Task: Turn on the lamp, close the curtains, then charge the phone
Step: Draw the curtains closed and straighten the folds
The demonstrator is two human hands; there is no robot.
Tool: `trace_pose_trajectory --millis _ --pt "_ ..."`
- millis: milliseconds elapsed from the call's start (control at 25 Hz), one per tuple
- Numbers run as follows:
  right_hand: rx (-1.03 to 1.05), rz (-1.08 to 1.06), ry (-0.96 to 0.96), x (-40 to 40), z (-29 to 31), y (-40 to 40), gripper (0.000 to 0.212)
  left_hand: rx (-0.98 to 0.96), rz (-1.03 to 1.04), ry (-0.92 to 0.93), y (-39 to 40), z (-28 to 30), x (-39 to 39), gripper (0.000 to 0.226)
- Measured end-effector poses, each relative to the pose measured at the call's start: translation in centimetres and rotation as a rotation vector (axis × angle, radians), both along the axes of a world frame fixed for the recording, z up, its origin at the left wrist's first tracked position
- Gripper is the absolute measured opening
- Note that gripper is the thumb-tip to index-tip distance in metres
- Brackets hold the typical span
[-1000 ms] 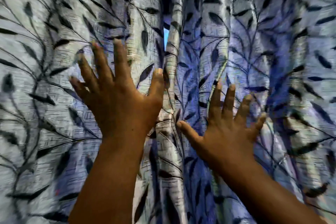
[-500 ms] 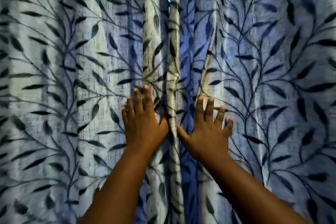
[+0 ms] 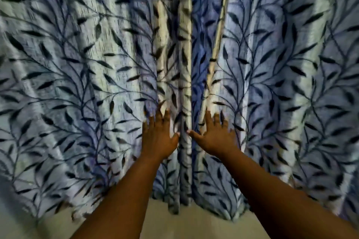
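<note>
The left curtain panel (image 3: 81,75), pale blue-grey cloth printed with dark leafy stems, hangs in broad folds to the left of the centre seam (image 3: 189,83), the vertical line where the two panels meet. Its hem ends low in the picture, above a plain beige surface (image 3: 174,223) that shows beneath the cloth. Just left of the seam, the left hand (image 3: 158,137) lies flat against this panel with its fingers (image 3: 167,116) straight and spread upward and its thumb pointing toward the seam; it grasps nothing, only presses on the cloth. The bare left forearm (image 3: 120,196) runs down from it toward the bottom edge. At the seam itself the panel edges form narrow upright pleats, lighter on the left side and deep blue on the right, and no gap shows between them along the visible length. Just right of the seam, the right hand (image 3: 215,137) mirrors the other: palm against the cloth, fingers extended and fanned, thumb reaching toward the seam, holding nothing. The two thumbs come near each other across the seam without touching. The right curtain panel (image 3: 287,83) spreads away to the right of the seam in the same leaf print, slightly blurred.
</note>
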State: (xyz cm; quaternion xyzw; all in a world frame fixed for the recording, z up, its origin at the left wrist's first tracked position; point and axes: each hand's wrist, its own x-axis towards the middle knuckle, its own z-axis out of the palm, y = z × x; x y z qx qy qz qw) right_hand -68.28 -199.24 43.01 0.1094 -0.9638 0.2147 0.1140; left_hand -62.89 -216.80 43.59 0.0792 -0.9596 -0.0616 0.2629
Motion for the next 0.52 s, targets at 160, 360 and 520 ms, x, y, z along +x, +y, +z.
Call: trace_pose_trajectory --millis 160,360,520 --pt "0.111 -0.101 -0.174 5.9 -8.4 0.8 0.110 -0.061 -0.076 -0.187 -0.8 -9.3 5.0 0.082" --pt "0.246 -0.090 -0.336 15.1 -18.1 0.2 0.109 -0.104 -0.143 -0.385 -1.9 -19.0 13.0 0.081" --pt "0.322 -0.077 -0.481 22.5 -24.4 1.7 0.105 -0.045 -0.202 -0.619 -0.9 -25.1 18.7 0.081"
